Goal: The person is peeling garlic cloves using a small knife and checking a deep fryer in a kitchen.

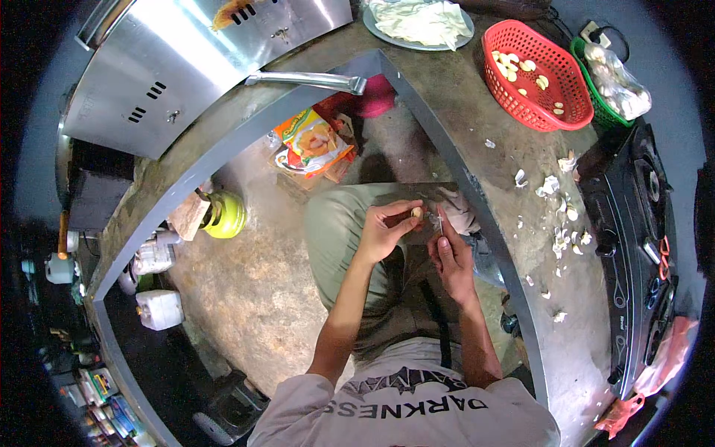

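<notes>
Between the thumb and fingers of my left hand (389,228) is a small garlic clove (416,213), held above my lap. My right hand (452,260) grips a small knife (439,222), its thin blade pointing away from me, a short way right of the clove. The knife's handle is mostly hidden by the fingers. On the concrete counter to the right lie scattered garlic skins (550,185). Farther up the counter, a red plastic basket (494,92) holds several pale peeled cloves (511,68).
A black gas stove (625,268) stands on the right counter. Behind the basket, a green basket (606,105) holds bagged garlic bulbs (617,75). Metal tongs (307,80) lie near the steel cabinet (184,67). The counter's grey edge (475,184) runs close to my right arm.
</notes>
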`<control>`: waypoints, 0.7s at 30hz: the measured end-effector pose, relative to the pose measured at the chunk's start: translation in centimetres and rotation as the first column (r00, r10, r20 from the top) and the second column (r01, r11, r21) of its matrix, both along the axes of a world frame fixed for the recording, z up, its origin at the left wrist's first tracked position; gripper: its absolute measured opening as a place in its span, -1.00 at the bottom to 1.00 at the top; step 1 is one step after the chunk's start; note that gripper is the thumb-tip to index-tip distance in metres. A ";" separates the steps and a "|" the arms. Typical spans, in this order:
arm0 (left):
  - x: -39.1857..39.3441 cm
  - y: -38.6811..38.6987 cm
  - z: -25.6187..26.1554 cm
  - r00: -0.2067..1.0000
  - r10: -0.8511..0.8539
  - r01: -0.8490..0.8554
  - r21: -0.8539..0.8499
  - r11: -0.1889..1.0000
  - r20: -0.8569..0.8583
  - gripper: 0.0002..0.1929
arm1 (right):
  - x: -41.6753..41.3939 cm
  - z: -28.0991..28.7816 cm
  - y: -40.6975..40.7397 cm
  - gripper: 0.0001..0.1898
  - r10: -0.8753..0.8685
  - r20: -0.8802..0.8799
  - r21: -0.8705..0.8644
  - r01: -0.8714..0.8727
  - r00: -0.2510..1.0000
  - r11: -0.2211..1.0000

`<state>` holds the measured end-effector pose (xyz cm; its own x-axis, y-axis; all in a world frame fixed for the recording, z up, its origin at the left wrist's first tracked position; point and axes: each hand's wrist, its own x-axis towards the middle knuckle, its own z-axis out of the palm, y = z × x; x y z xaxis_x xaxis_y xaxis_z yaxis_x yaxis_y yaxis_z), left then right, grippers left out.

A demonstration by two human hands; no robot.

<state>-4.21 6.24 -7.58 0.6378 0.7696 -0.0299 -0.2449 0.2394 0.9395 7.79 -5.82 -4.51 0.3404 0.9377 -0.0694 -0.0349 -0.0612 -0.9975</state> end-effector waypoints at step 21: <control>0.1 -0.3 -0.7 0.996 0.016 -0.012 -0.052 0.999 0.086 -0.68 | 0.1 -0.7 -0.2 -0.48 0.018 0.247 -0.076 0.001 0.969 0.997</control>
